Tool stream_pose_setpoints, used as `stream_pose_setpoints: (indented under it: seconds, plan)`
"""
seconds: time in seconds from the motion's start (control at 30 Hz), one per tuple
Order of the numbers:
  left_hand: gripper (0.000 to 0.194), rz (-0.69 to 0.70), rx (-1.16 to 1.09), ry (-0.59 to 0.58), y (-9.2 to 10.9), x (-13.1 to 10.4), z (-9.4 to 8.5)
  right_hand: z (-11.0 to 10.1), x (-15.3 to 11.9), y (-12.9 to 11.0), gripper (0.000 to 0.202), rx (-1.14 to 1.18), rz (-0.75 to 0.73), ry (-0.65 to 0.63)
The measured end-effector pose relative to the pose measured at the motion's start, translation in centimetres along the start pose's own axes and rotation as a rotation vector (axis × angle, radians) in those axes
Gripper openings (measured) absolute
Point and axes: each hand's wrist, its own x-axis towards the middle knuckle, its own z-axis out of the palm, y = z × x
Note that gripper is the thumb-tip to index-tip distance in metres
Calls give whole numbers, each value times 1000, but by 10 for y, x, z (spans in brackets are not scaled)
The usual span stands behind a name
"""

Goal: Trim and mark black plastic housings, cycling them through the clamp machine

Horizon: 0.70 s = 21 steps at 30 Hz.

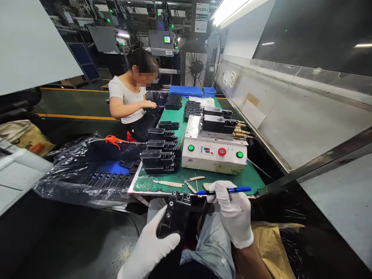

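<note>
My left hand [154, 242], in a white glove, grips a black plastic housing [176, 217] above my lap; metal-ringed holes show at its upper end. In my right hand [232, 217], also gloved, is a blue pen [240, 189], held between thumb and fingers with one end pointing left toward the housing. The pen and the housing are apart. Just beyond, on the green table mat [145, 182], lie a pair of nippers [192, 185] and a craft knife [167, 183] with a pale handle.
A white control box [215, 155] with buttons stands on the table, a black housing [219, 124] on top. More black housings [158, 157] line the left edge. A plastic-lined bin [81, 166] and orange air gun [114, 141] are at left. A co-worker [128, 93] sits beyond.
</note>
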Motion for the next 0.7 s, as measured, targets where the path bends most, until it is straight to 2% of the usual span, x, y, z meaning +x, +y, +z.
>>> stream_pose_setpoints:
  seconds: [0.07,0.2,0.3,0.43,0.57,0.7]
  plan:
    - [76,-29,137,12,4,-3,1,2,-2,-1,38,-49,-10,-54]
    - [83,-80,160,-13,13,-5,4,4,-2,5,37,-85,-12,-120]
    - [81,-87,176,-23,17,-8,5,2,1,9,35,-157,-74,-100]
    - [73,-45,216,-26,17,-10,5,3,1,4,32,-159,-120,-85]
    - [68,37,245,-60,14,-9,6,17,-2,-2,31,-49,-67,-154]
    - [69,62,220,-102,10,-9,5,26,-2,4,26,-38,-84,-180]
